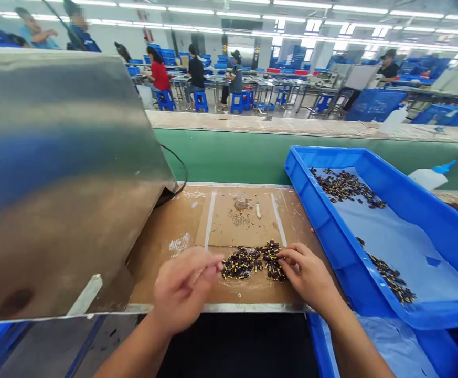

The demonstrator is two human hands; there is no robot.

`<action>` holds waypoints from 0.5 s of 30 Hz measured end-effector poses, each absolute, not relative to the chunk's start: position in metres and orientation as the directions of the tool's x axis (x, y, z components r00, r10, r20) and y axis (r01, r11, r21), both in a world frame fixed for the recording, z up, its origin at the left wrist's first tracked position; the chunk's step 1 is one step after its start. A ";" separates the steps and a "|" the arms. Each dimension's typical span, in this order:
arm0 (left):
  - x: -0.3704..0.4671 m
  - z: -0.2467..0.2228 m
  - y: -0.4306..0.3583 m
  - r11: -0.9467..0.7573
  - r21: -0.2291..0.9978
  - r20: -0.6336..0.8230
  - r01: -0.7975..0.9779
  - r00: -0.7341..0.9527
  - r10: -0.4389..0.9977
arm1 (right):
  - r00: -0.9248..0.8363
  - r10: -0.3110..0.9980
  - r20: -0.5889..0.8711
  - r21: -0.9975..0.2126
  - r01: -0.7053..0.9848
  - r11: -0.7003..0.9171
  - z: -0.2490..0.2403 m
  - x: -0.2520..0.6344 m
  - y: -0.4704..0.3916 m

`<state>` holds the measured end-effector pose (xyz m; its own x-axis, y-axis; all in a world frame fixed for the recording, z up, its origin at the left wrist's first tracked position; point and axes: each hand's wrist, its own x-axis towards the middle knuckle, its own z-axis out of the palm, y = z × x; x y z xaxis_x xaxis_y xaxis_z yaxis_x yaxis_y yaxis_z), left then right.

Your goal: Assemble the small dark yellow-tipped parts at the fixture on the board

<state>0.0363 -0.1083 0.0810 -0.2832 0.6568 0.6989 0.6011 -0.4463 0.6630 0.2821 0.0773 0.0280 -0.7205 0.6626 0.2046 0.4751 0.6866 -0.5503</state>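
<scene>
A pile of small dark parts with yellow ends (pixel 242 264) lies on the cardboard-covered bench, with a second clump (pixel 273 258) joined to its right side. My left hand (pixel 185 289) hovers at the left edge of the pile, thumb and forefinger pinched together. It is slightly blurred, and whatever sits between its fingertips is too small to make out. At the clump's right edge, my right hand (pixel 305 270) has its bent fingers in among the small parts, closed on one or more of them. Its exact hold is partly hidden.
Left stands a large metal housing (pixel 63 173) with a black cable (pixel 183 165). A blue tray (pixel 315 210) holding more dark parts on a pale sheet is at right. Behind the pile lie a small whitish tool (pixel 257 210) and a round fitting (pixel 240 203). People work farther back.
</scene>
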 end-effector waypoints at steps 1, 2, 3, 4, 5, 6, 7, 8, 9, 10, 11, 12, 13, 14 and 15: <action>0.037 0.081 -0.125 -0.458 0.641 0.712 0.616 -0.255 0.654 | -0.767 0.608 0.205 -0.504 0.450 0.737 0.028 0.273 0.079; 0.036 0.078 -0.142 -0.449 0.631 0.714 0.633 -0.248 0.655 | -0.808 0.554 0.202 -0.456 0.423 0.783 0.029 0.266 0.079; 0.035 0.073 -0.158 -0.415 0.631 0.705 0.655 -0.262 0.659 | -0.840 0.506 0.196 -0.408 0.399 0.821 0.030 0.260 0.078; 0.032 0.066 -0.175 -0.357 0.638 0.686 0.682 -0.294 0.666 | -0.861 0.472 0.187 -0.364 0.386 0.848 0.031 0.256 0.077; 0.029 0.058 -0.191 -0.277 0.649 0.661 0.709 -0.344 0.667 | -0.874 0.452 0.180 -0.328 0.380 0.865 0.032 0.253 0.075; 0.027 0.050 -0.206 -0.188 0.659 0.636 0.729 -0.405 0.657 | -0.880 0.442 0.176 -0.298 0.380 0.876 0.031 0.251 0.074; 0.025 0.042 -0.222 -0.095 0.670 0.611 0.737 -0.474 0.634 | -0.881 0.438 0.178 -0.275 0.383 0.882 0.030 0.250 0.075; 0.024 0.035 -0.236 0.000 0.683 0.586 0.730 -0.549 0.595 | -0.882 0.433 0.184 -0.257 0.382 0.888 0.027 0.250 0.076; 0.023 0.029 -0.249 0.093 0.702 0.559 0.706 -0.627 0.542 | -0.884 0.425 0.195 -0.246 0.375 0.894 0.024 0.250 0.078; 0.023 0.025 -0.261 0.177 0.726 0.529 0.664 -0.705 0.473 | -0.888 0.412 0.206 -0.240 0.362 0.901 0.021 0.251 0.081; 0.022 0.022 -0.271 0.249 0.754 0.497 0.608 -0.775 0.390 | -0.891 0.397 0.220 -0.238 0.345 0.908 0.018 0.251 0.083; 0.021 0.020 -0.281 0.307 0.783 0.461 0.541 -0.836 0.298 | -0.894 0.380 0.237 -0.236 0.327 0.915 0.015 0.251 0.085; 0.019 0.020 -0.289 0.350 0.808 0.427 0.473 -0.881 0.205 | -0.895 0.362 0.260 -0.233 0.306 0.923 0.014 0.252 0.085; 0.015 0.020 -0.296 0.379 0.825 0.407 0.420 -0.906 0.117 | -0.892 0.345 0.291 -0.230 0.285 0.930 0.014 0.253 0.085; 0.011 0.022 -0.302 0.398 0.832 0.404 0.387 -0.914 0.043 | -0.886 0.329 0.326 -0.227 0.264 0.938 0.017 0.255 0.083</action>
